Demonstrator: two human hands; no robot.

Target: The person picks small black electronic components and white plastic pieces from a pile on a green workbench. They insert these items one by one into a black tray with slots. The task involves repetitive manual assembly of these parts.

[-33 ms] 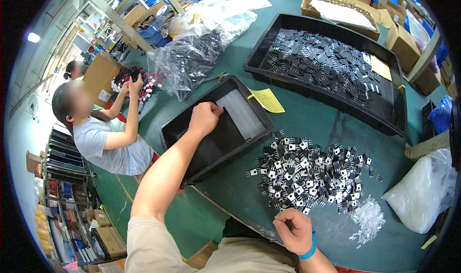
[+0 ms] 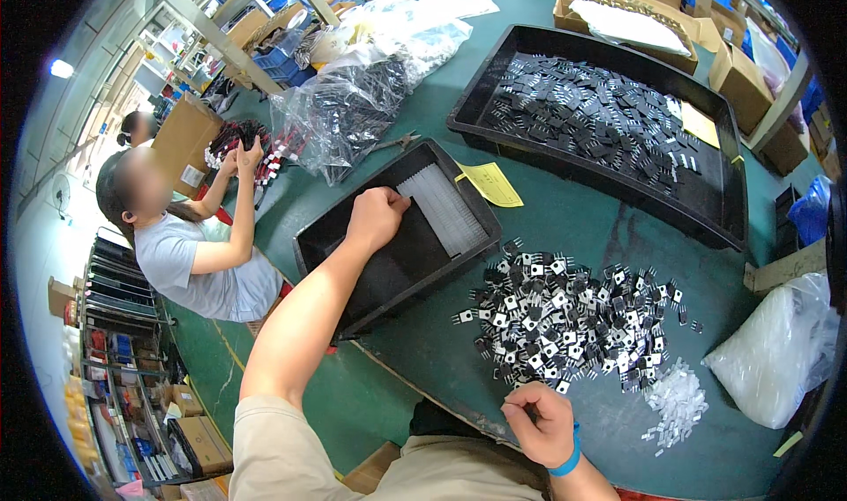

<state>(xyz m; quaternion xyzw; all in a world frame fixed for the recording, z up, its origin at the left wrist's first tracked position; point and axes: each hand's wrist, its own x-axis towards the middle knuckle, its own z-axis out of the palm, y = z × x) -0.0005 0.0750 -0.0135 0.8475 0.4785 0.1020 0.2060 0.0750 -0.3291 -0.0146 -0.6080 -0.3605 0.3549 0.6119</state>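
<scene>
My left hand reaches into the smaller black tray, its fingers closed at the edge of a row of thin translucent strips. Whatever those fingers may grip is hidden. My right hand, with a blue band at the wrist, is at the table's near edge. Its thumb and fingers are curled together, and I cannot make out anything between them. Just beyond it lies a loose heap of black three-legged electronic components with metal tabs. Beside the heap is a small pile of short white translucent pieces.
A larger black tray holds many black components. A yellow paper tag hangs on the smaller tray's rim, near pliers. Plastic bags lie behind, and a bag of white pieces stands right. A co-worker handles wires at left.
</scene>
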